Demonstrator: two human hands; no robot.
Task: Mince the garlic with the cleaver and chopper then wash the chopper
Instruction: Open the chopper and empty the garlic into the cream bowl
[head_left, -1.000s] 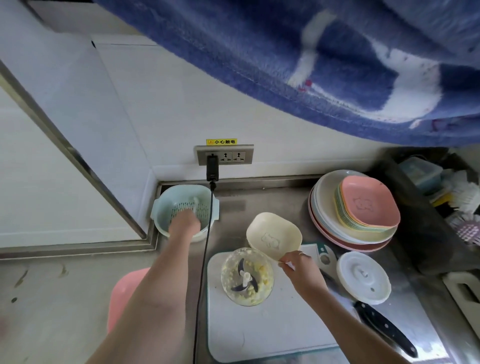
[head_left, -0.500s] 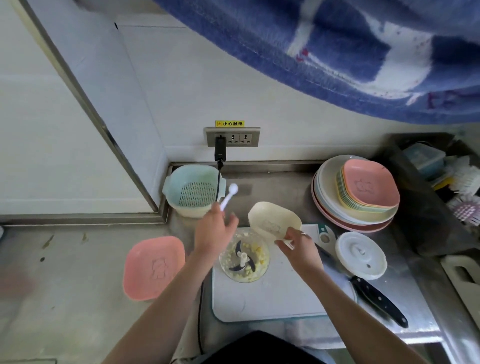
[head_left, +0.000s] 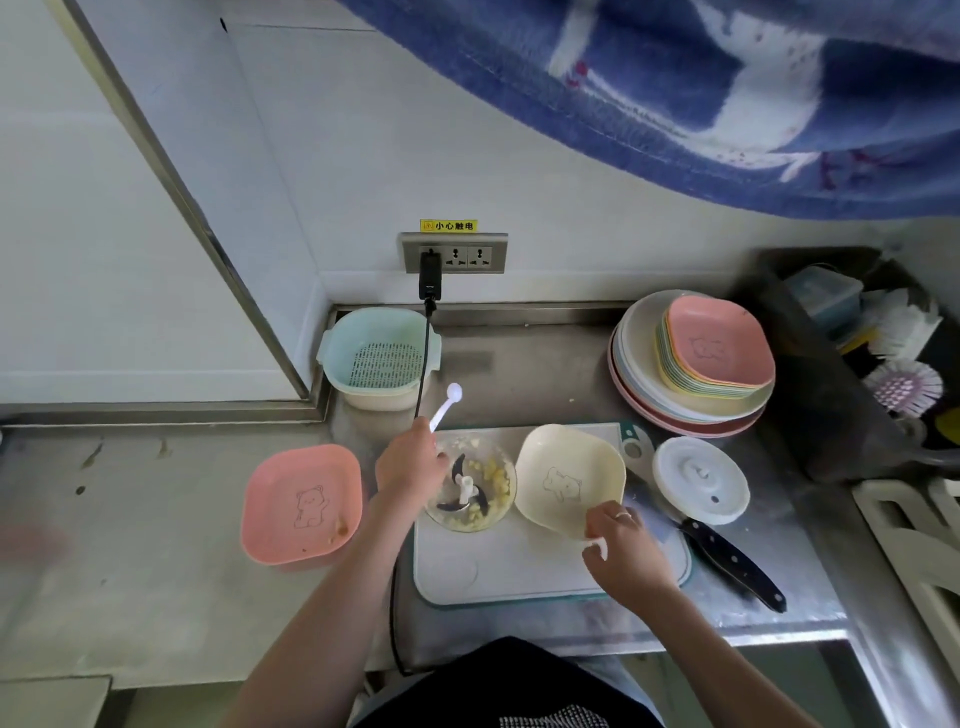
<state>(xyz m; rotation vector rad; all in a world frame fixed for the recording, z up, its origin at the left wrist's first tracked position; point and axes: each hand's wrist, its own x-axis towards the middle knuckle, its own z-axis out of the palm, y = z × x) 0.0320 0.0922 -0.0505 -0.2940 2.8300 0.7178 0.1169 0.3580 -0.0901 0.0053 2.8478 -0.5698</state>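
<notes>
One chopper bowl (head_left: 470, 486) on the cutting board (head_left: 524, 566) holds minced garlic (head_left: 493, 475) and blades. Left hand (head_left: 410, 467) grips one spoon (head_left: 445, 406); right hand (head_left: 626, 553) pinches one cream dish (head_left: 569, 478) beside the bowl.

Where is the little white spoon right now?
The white spoon is in the left hand, sticking up just behind the chopper bowl, in front of the blue strainer basket.

Cream bear-print dish (head_left: 569, 475) at right fingers; white spoon (head_left: 445, 406) above left fingers; pink bear-print dish (head_left: 301, 503); mint colander (head_left: 382, 353).
</notes>
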